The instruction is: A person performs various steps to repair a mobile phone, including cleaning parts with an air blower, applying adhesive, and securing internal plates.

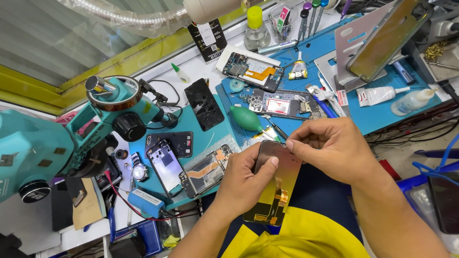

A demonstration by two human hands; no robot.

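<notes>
My left hand (244, 184) grips a loose phone screen panel (276, 184) by its left edge, back side up, gold-brown with an orange flex cable near the bottom. My right hand (330, 148) pinches the panel's top right corner between thumb and forefinger. The panel is held above my lap, just in front of the blue work mat (377, 117).
A teal microscope (71, 138) stands at left. On the mat lie opened phone bodies (282, 102), a circuit board (251, 71), a teal air blower (246, 118), glue tubes (380, 95) and a phone on a grey stand (382, 40). Screwdrivers (311, 14) stand at the back.
</notes>
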